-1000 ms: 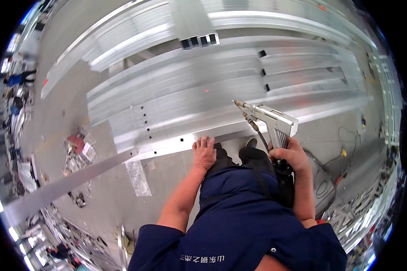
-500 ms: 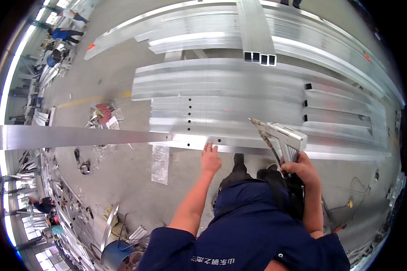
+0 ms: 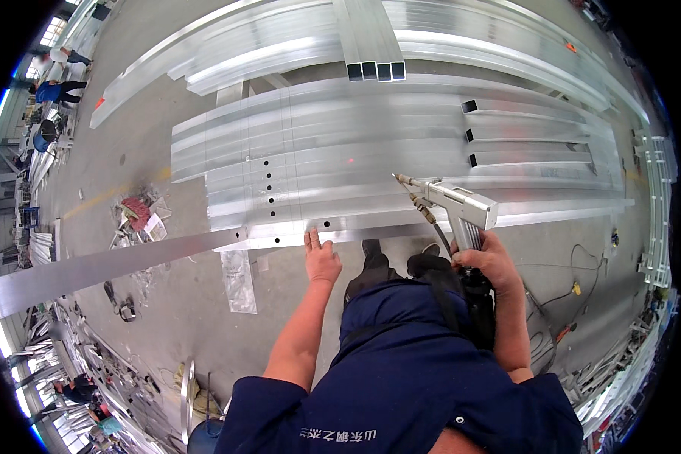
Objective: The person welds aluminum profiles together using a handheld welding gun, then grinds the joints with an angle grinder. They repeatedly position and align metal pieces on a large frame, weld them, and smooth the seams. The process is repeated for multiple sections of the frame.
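In my right hand (image 3: 486, 261) is a grey handheld laser welding gun (image 3: 461, 204), fingers wrapped round its grip. Brass fittings and a dark hose run below its barrel, and its pointed nozzle faces left. A small red light spot shows on the metal farther off. My left hand (image 3: 323, 257) has its fingers stretched out, their tips touching the near edge of a long aluminium profile (image 3: 113, 263). Dark round holes show in that profile on both sides of my fingers. Beyond it lie flat aluminium tubes (image 3: 303, 144) side by side, several with a row of holes.
Short tube pieces (image 3: 526, 135) and a stack of square tubes (image 3: 371, 38) rest on the wide aluminium layer. A silvery strip (image 3: 239, 284) hangs below its near left side. Cables (image 3: 575, 303) lie on the floor at right, scraps (image 3: 140, 214) at left. Other people (image 3: 53, 92) stand far left.
The view has turned, so the metal appears shifted left and upward and the profile's left end sits lower. My left fingertips stay on the profile edge; my right hand keeps its grip.
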### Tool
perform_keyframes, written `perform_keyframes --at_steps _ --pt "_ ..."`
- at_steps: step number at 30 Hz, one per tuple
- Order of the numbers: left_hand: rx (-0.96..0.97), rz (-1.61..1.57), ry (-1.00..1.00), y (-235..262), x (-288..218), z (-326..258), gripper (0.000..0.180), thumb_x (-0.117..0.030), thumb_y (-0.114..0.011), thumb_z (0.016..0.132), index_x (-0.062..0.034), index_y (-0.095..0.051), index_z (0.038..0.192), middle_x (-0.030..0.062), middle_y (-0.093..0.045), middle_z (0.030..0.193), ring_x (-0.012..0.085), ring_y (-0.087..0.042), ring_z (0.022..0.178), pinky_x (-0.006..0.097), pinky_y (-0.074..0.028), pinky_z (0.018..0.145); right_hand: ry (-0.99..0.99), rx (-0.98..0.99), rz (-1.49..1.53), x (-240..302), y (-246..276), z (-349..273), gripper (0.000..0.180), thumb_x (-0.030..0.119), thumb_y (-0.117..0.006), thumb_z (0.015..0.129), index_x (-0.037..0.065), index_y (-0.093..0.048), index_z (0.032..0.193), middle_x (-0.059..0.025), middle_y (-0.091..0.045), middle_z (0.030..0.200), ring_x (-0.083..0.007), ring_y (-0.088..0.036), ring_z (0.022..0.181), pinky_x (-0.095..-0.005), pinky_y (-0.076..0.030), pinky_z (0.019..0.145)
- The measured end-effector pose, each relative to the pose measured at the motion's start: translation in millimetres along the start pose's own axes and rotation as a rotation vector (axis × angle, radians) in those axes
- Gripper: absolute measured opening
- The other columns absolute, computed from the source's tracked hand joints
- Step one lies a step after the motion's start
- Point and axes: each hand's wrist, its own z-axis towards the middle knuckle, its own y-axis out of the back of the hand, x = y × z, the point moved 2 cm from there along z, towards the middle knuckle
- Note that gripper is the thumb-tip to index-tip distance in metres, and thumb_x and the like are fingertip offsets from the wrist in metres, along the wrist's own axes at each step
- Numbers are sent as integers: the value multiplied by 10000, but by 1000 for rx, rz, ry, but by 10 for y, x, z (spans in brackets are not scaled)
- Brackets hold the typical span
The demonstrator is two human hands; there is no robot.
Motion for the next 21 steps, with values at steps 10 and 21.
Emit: perform_keyframes --at_steps 10,21 --pt "-31 25 -12 9 -16 37 242 -122 -709 718 -4 -635 916 327 -373 1442 523 -299 1368 520 -342 1109 17 -18 46 -17 -17 -31 346 77 -732 726 -35 -610 1030 -87 -652 866 -177 -643 738 -311 -522 698" --pt "-5 4 21 26 -49 32 215 -131 -682 725 -29 -655 913 318 -348 1478 519 -293 1384 495 -384 1088 7 29 42 -4 -4 25 343 70 -732 728 -28 -611 1034 -85 -650 875 -175 -646 745 -312 -526 699"
